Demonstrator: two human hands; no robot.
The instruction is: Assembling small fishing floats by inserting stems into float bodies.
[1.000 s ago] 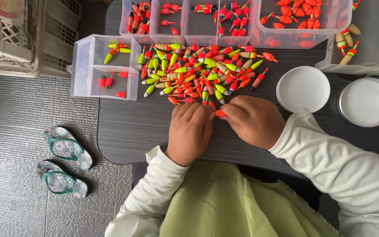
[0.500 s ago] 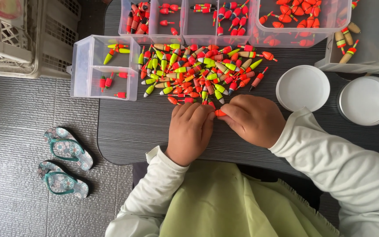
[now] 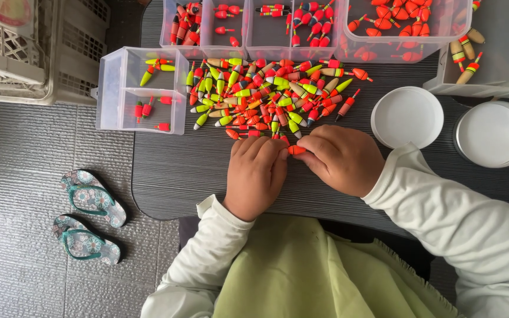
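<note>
A dark grey ribbed tabletop with rounded corners (image 3: 207,176) fills the centre. Beneath it lies grey ridged floor matting (image 3: 19,194). At eight o'clock sits a pair of teal patterned flip-flops (image 3: 88,215). White lattice plastic crates (image 3: 30,53) stand at ten o'clock. Light is even and soft.

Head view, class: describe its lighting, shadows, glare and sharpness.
Head view: soft, even light; faint shadows beneath the left hand and right hand; mild sheen on the white lids; the orange float and the pile of floats look sharp; no obvious blur.
</note>
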